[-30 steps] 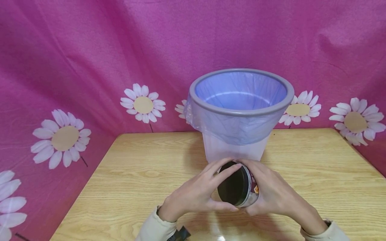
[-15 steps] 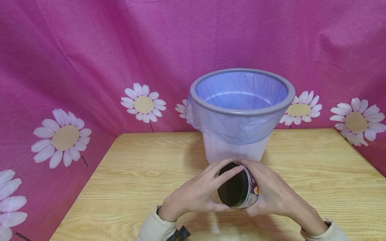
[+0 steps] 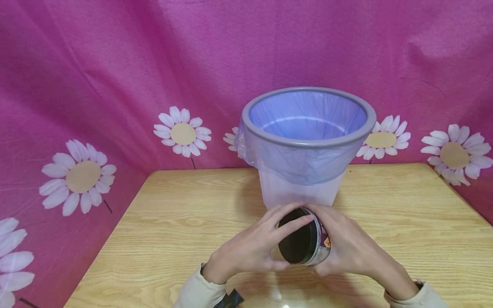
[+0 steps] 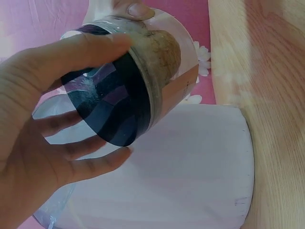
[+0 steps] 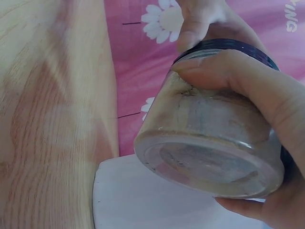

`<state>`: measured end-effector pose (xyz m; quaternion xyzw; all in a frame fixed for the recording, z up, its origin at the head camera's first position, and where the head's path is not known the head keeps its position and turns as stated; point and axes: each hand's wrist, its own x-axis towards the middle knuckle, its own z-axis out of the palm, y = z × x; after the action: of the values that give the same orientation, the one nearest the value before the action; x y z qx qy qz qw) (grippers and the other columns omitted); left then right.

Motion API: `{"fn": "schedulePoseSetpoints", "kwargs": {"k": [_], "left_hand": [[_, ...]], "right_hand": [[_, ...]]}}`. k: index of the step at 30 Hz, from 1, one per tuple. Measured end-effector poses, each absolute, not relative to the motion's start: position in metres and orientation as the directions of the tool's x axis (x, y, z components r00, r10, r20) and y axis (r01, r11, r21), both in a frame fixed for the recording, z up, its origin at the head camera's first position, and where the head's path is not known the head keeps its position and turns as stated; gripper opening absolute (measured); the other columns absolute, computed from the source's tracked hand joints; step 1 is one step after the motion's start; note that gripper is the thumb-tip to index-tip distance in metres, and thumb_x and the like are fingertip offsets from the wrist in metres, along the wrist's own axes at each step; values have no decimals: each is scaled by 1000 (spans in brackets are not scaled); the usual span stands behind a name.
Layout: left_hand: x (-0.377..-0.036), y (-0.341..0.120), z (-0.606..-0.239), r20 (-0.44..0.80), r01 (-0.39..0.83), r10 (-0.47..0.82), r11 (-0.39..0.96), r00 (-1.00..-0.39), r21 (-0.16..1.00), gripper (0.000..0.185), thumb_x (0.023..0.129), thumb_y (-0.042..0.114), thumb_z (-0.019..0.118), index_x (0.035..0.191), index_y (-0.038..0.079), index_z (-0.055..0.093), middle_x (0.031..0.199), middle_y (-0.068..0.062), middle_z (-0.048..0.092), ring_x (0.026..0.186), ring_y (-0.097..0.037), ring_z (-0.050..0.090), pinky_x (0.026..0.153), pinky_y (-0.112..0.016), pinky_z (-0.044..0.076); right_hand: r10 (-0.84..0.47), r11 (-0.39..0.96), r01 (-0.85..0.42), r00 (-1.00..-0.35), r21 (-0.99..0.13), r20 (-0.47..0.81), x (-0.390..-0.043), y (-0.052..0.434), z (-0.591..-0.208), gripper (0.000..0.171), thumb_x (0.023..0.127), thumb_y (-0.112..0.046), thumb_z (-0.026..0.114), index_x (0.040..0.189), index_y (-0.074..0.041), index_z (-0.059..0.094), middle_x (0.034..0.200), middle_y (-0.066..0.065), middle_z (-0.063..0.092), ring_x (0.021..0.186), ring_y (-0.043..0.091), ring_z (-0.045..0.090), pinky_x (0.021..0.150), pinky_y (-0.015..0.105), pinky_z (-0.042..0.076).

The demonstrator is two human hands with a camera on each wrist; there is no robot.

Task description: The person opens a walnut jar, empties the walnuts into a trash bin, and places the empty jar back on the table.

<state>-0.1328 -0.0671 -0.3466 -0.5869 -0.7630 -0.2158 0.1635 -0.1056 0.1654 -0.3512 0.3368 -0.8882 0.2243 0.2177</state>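
Observation:
A clear jar point(image 3: 320, 256) with a black lid point(image 3: 297, 241) is held tilted above the table, its lid facing left. My right hand point(image 3: 352, 244) grips the jar's body, thumb along the near side. My left hand point(image 3: 248, 246) holds the lid, thumb at its lower edge and one finger lying across its top. In the left wrist view the thumb lies over the rim of the glossy lid point(image 4: 109, 98), with the other fingers spread at the far edge. Brownish residue shows through the jar wall point(image 5: 205, 114) in the right wrist view.
A white bin point(image 3: 300, 188) with a grey rim and bluish bag liner stands just beyond the hands on the wooden table point(image 3: 185, 226). A pink curtain point(image 3: 215, 64) printed with daisies hangs behind and at the sides.
The left hand's finger across the lid has slid a little right and down, and its thumb has shifted slightly left. The right hand, jar and bin stay nearly still.

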Motion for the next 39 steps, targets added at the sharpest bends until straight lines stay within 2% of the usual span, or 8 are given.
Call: {"fn": "schedulePoseSetpoints", "kwargs": {"k": [7,14,23,29,32,39], "left_hand": [[-134,-67,-347,509,963,817,224,-269,149,96,72,32,84,149,12,30,151,-13,26,138,-24,31,114,-29,25],[-133,-67,-347,512,969,823,194,-246,154,100,65,22,88,148,12,33,153,-14,24,139,-25,27,113,-28,25],[-133,-68,-347,493,959,823,232,-283,164,95,74,33,83,150,14,29,151,-12,26,137,-24,32,113,-29,26],[-134,-66,-347,509,967,822,205,-255,152,98,69,29,87,148,14,31,153,-13,24,140,-23,27,114,-28,23],[-134,-66,-347,516,969,821,201,-245,142,96,70,28,86,148,13,33,152,-14,25,139,-23,29,114,-29,23],[-133,-67,-348,486,952,820,245,-304,183,95,74,37,83,150,17,30,151,-12,28,137,-23,32,113,-29,27]], "right_hand": [[-503,670,-699,-675,-250,540,-105,166,-351,109,36,-32,89,134,-10,48,120,-3,58,104,13,56,80,40,54],[-504,665,-698,-681,-264,531,-106,166,-351,108,36,-32,89,134,-12,48,120,-4,58,105,12,55,81,40,53],[-505,668,-699,-677,-255,534,-106,166,-351,108,36,-32,89,134,-10,49,120,-4,58,104,12,55,81,40,53],[-502,668,-692,-691,-275,520,-105,166,-350,110,37,-32,90,137,-15,46,122,-4,57,105,12,55,81,41,53],[-504,670,-691,-691,-271,517,-106,166,-351,110,37,-32,89,137,-15,46,122,-4,57,106,12,55,81,41,53],[-507,671,-695,-685,-260,523,-106,166,-352,109,37,-32,89,136,-13,47,122,-5,57,105,12,55,80,40,53]]}}
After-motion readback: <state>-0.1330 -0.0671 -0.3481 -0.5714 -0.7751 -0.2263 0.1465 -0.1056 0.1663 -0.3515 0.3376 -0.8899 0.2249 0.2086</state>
